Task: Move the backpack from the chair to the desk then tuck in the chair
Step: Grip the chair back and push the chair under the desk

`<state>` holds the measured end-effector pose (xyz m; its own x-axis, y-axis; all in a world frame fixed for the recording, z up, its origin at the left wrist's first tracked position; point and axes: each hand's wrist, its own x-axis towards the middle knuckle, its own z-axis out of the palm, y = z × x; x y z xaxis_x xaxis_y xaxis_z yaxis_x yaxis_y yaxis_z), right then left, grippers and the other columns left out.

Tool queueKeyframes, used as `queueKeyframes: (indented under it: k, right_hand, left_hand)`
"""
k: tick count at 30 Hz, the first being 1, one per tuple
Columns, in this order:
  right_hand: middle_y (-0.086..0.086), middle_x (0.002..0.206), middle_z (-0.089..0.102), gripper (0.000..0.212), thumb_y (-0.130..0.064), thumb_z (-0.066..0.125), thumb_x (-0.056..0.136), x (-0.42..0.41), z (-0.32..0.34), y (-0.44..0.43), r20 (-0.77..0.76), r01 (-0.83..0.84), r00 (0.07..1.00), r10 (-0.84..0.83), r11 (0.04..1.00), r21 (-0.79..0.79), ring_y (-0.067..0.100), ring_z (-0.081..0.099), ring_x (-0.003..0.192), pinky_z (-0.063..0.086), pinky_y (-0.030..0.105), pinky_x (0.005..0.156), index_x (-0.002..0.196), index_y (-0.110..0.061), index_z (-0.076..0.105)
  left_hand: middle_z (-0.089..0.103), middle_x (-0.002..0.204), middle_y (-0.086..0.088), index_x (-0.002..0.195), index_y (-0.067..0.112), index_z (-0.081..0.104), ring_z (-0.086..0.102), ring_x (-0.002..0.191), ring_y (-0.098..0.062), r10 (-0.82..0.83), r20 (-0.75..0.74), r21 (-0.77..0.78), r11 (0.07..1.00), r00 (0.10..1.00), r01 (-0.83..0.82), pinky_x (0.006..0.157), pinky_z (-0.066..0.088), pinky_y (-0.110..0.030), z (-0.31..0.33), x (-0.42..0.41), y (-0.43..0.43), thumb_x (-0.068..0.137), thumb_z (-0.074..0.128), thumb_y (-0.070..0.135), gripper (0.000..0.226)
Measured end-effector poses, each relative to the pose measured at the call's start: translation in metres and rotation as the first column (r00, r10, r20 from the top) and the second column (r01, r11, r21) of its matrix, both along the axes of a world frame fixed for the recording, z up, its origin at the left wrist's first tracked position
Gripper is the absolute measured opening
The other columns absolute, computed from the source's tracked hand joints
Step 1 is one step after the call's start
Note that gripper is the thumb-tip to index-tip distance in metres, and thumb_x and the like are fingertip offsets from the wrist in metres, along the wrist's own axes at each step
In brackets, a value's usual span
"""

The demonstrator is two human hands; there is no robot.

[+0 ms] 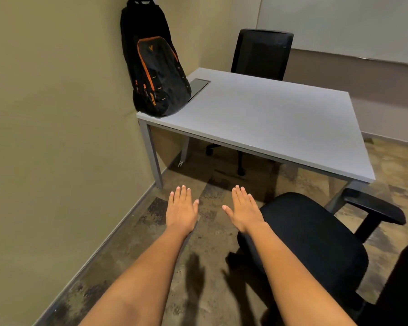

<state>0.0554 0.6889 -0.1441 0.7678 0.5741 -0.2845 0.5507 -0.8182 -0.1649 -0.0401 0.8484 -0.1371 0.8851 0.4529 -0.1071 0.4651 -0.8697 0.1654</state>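
A black backpack [156,74] with orange trim stands upright on the left corner of the grey desk [269,114], leaning against the wall. A black office chair [311,236] with an armrest sits at the lower right, pulled out from the desk, its seat bare. My left hand [181,208] and my right hand [244,209] are stretched out flat, palms down, over the carpet in front of the desk. Both hold nothing. My right hand hovers just left of the chair seat.
A second black chair [262,54] stands behind the desk. A dark cable hatch [199,87] is set in the desk beside the backpack. The beige wall [57,114] runs along the left. A whiteboard [351,24] hangs at the back right.
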Motion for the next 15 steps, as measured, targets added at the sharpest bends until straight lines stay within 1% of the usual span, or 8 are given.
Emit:
queueKeyframes:
  k: [5, 11, 15]
  right_hand:
    - [0.008, 0.161, -0.012, 0.070, -0.048, 0.019, 0.101, 0.011, 0.018, -0.037, 0.022, -0.038, 0.999, 0.038, 0.999, -0.003, 0.020, -0.013, 0.149, -0.005, 0.035, 0.121, 0.152, -0.008, -0.007]
    - [0.009, 0.161, -0.010, 0.069, -0.047, 0.021, 0.101, 0.029, 0.049, -0.081, 0.079, -0.171, 0.982, 0.169, 0.985, 0.011, 0.022, -0.010, 0.149, -0.002, 0.036, 0.121, 0.152, -0.007, -0.004]
    - [0.010, 0.162, -0.008, 0.070, -0.047, 0.022, 0.101, 0.041, 0.065, -0.118, 0.105, -0.209, 0.973, 0.204, 0.977, 0.034, 0.022, -0.008, 0.149, -0.002, 0.036, 0.120, 0.152, -0.006, -0.003]
  left_hand:
    - [0.010, 0.160, -0.009, 0.152, 0.008, 0.014, 0.003, 0.148, -0.021, 0.038, 0.025, 0.006, 0.999, 0.999, -0.038, 0.119, -0.001, -0.035, 0.013, 0.003, -0.037, 0.103, 0.016, 0.039, 0.058]
    - [0.011, 0.160, -0.010, 0.151, 0.008, 0.015, 0.005, 0.148, -0.022, 0.173, 0.107, 0.025, 0.984, 0.979, -0.177, 0.119, 0.000, -0.036, 0.034, 0.006, -0.091, 0.103, 0.016, 0.039, 0.058]
    - [0.012, 0.160, -0.010, 0.151, 0.009, 0.017, 0.006, 0.148, -0.022, 0.237, 0.145, 0.016, 0.970, 0.961, -0.242, 0.119, 0.000, -0.036, 0.047, 0.006, -0.136, 0.102, 0.017, 0.040, 0.058]
